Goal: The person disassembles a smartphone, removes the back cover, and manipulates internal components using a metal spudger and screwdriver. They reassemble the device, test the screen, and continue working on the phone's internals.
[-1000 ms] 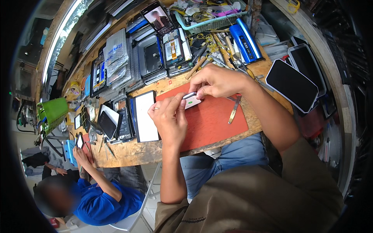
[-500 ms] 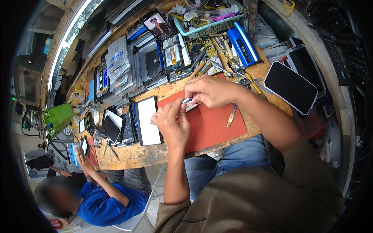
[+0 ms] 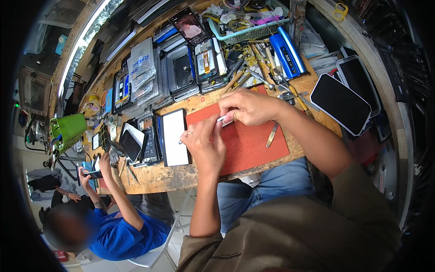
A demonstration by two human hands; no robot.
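Between my fingers over the red mat [image 3: 253, 145] is a small pale phone-like device [image 3: 221, 119], mostly hidden now. My left hand [image 3: 205, 143] is closed round its near left end, while my right hand [image 3: 244, 106] pinches it from the far right side. A metal blade tool [image 3: 272, 134] lies on the mat to the right of my hands. Left of the mat is a white flat panel in a dark frame [image 3: 174, 138].
Disassembled tablets [image 3: 179, 68], tools [image 3: 240, 77], a teal basket [image 3: 226, 34], a blue cylindrical device [image 3: 287, 52] and black screens [image 3: 340, 104] crowd the wooden bench [image 3: 158, 179]. At lower left, a co-worker in blue [image 3: 124, 238] holds a phone beside a green basket [image 3: 68, 131].
My hands have shifted slightly and the device is tilted, showing less of its face. The co-worker's hands have changed position, lifting the phone they hold.
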